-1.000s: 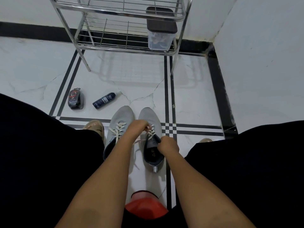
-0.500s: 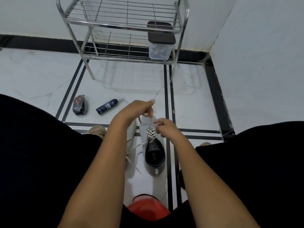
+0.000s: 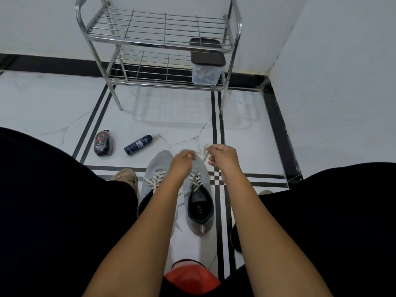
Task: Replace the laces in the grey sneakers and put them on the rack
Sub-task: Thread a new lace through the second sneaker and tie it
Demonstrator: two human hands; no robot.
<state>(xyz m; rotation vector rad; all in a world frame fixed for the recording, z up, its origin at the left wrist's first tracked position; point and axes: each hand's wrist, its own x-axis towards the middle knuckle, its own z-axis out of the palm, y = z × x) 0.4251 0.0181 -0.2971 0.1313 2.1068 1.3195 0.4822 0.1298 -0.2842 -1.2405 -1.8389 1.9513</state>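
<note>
Head view: grey sneakers (image 3: 157,168) sit on floor between the knees, well short of rack (image 3: 162,46); left hand (image 3: 184,160) curled, grip unclear; lace (image 3: 201,166) is pinched taut by right hand (image 3: 221,156); step judged mid-lacing, rt shoe; next, tension evened, ends tied.
</note>
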